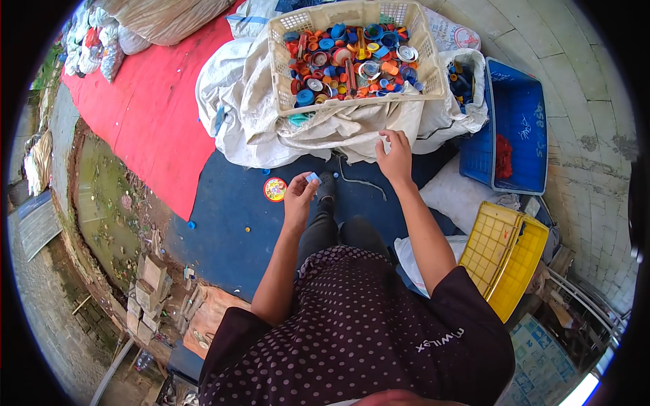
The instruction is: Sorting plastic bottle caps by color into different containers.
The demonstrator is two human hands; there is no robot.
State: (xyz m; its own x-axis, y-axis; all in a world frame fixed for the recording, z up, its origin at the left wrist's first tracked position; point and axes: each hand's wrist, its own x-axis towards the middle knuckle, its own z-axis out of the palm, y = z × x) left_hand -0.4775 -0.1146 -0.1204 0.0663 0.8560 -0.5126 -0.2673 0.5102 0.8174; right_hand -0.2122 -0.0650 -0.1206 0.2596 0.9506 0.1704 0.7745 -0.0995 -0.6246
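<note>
My left hand [298, 197] is closed, with a small pale blue plastic piece [311, 177] pinched between thumb and fingers above the blue mat. Whether that piece is a cap I cannot tell. My right hand [395, 157] is open with its fingers apart, over the edge of a white sack [365, 135], and nothing shows in it. Just beyond the hands, a cream plastic crate [359, 105] rests on the sacks. Inside it lie many plastic bottle caps [326, 44] in blue, orange, red and yellow.
Right of the crate, an open white sack [477, 111] holds dark pieces. A blue bin [518, 128] and yellow crates [493, 240] stand farther right. A round red and yellow disc [275, 189] lies on the blue mat [223, 203]. Red sheeting [145, 128] spreads left.
</note>
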